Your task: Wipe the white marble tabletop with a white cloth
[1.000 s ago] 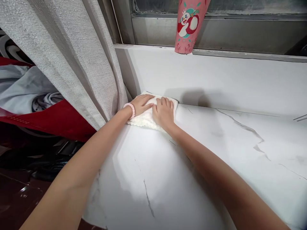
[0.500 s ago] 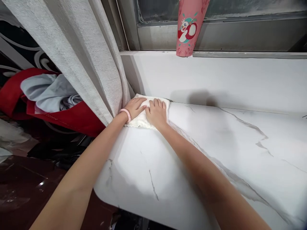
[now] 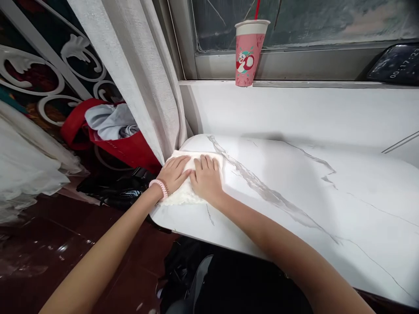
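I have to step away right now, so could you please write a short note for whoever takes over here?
Left hand: flat, palm down on the white cloth, pink hair tie on the wrist.
Right hand: flat on the same cloth, beside the left, fingers pointing toward the window.
Cloth: lies on the left end of the white marble tabletop, next to the grey curtain.
Pink cup with straw stands on the window sill, apart from the hands.
Done: cloth pressed onto the left corner.
Left: the wide surface to the right; how clean it is cannot be told.
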The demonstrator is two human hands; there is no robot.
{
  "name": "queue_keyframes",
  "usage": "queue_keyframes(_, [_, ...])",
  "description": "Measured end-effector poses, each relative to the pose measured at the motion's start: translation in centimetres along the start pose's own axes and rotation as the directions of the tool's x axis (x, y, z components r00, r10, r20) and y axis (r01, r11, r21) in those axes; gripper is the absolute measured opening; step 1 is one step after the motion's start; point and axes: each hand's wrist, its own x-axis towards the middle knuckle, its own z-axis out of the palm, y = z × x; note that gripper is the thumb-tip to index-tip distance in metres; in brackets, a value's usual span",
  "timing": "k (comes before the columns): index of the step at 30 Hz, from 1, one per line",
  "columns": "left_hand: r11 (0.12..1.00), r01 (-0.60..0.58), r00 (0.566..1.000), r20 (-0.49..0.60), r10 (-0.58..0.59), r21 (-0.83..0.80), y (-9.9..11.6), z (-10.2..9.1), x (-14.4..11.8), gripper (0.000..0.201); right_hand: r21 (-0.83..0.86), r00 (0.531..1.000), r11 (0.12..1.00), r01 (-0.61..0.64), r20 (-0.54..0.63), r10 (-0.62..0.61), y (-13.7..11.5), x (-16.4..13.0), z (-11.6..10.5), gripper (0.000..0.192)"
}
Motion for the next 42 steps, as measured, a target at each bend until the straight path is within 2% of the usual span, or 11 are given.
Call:
queue_keyframes(5, [0.999, 0.019, 0.999, -0.042, -0.017, 0.048, 2.0, -1.0, -5.1, 0.057, 0.021, 0.996, 0.997, 0.078, 0.033, -0.079, -2.0, -4.1, -0.9, 0.052])
queue_keyframes(10, [0.997, 0.004, 0.999, -0.049, 0.000, 0.078, 5.0, -1.5, -8.2, 0.055, 0.034, 0.988, 0.991, 0.133, 0.071, -0.135, -1.9, -7.7, -2.5, 0.054])
queue_keyframes(14, [0.996, 0.009, 0.998, -0.062, -0.004, 0.087, 8.5, -1.3, -9.2, 0.052, 0.034, 0.980, 0.984, 0.172, 0.098, -0.175, -0.4, -10.0, -4.3, 0.055])
queue_keyframes(18, [0.996, 0.019, 0.999, -0.044, -0.015, 0.090, 12.5, -0.9, -8.4, 0.053, -0.009, 0.979, 0.984, 0.177, 0.103, -0.175, 1.9, -11.8, -6.1, 0.053])
queue_keyframes(22, [0.997, -0.014, 1.000, 0.015, 0.013, 0.081, 15.2, -0.6, -6.9, 0.055, -0.076, 0.984, 0.985, 0.153, 0.100, -0.145, 4.0, -13.1, -7.6, 0.053])
queue_keyframes(26, [0.997, -0.061, 0.995, 0.079, 0.057, 0.047, 15.5, -0.2, -4.9, 0.056, -0.144, 0.981, 0.976, 0.161, 0.130, -0.143, 5.8, -12.6, -8.1, 0.053])
queue_keyframes(29, [0.997, -0.074, 0.991, 0.110, 0.072, 0.010, 14.4, 0.3, -1.9, 0.055, -0.191, 0.985, 0.973, 0.128, 0.138, -0.102, 7.3, -10.5, -7.7, 0.054])
queue_keyframes(33, [0.996, -0.084, 0.988, 0.127, 0.088, -0.039, 11.8, 1.5, 4.2, 0.051, -0.214, 0.994, 0.975, 0.053, 0.101, -0.032, 9.6, -5.6, -6.3, 0.052])
queue_keyframes(38, [0.994, -0.070, 0.992, 0.096, 0.078, -0.087, 8.3, 3.0, 11.5, 0.048, -0.185, 0.997, 0.981, -0.050, 0.054, 0.061, 12.0, 0.9, -4.6, 0.049])
queue_keyframes(42, [0.994, -0.052, 0.996, 0.074, 0.059, -0.101, 6.6, 4.0, 15.4, 0.047, -0.166, 0.997, 0.985, -0.057, 0.036, 0.064, 14.0, 4.7, -3.7, 0.047])
